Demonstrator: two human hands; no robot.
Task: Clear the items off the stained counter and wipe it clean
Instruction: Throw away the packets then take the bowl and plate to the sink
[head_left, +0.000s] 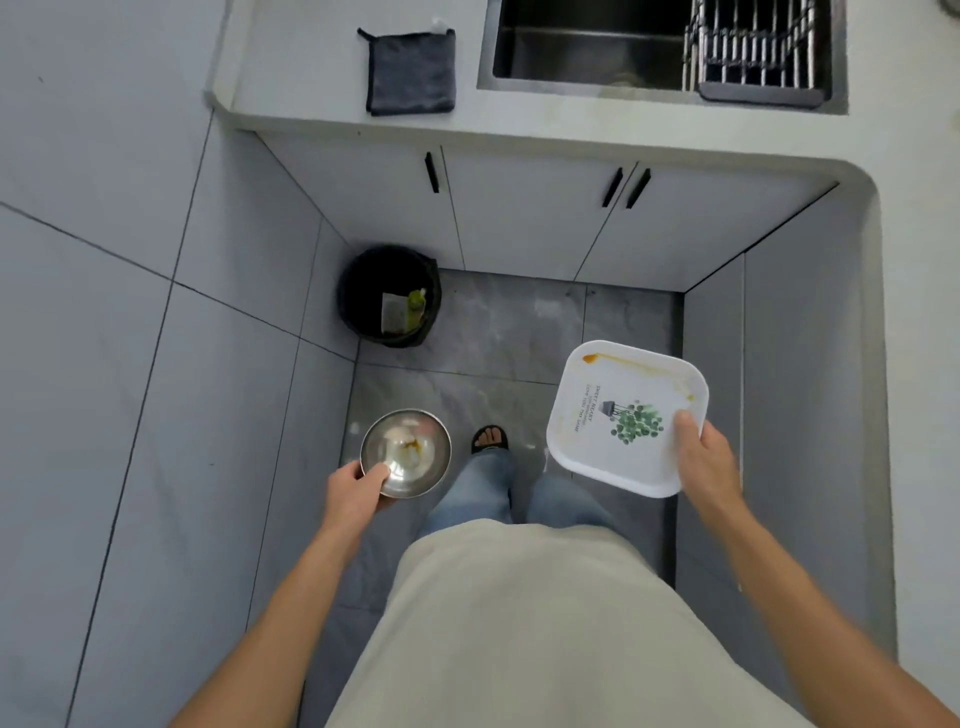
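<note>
1. The counter (311, 111) runs across the top of the view, with the steel sink (587, 52) set into it; I take the sink as landmark. A dish rack (758, 57) sits in the sink's right part.
2. The white square plate (623, 415), smeared with orange sauce along its far edge, is held well below the sink, over the floor. It lies roughly flat, face up. Being square, it has no clear long axis, and its printed text runs away from the person.
3. The black bin (389, 296) stands below-left of the sink.
4. The folded grey cloth (410, 73) lies just left of the sink.
5. The steel bowl (406, 452), stained inside, opens upward, far below-left of the sink.
6. The right hand (701, 457) pinches the plate's near corner; the left hand (358, 483) grips the bowl's rim.
7. Judgement: clearing is in hand. The next move calls for carrying both dishes level to the sink, then fetching the cloth.
</note>
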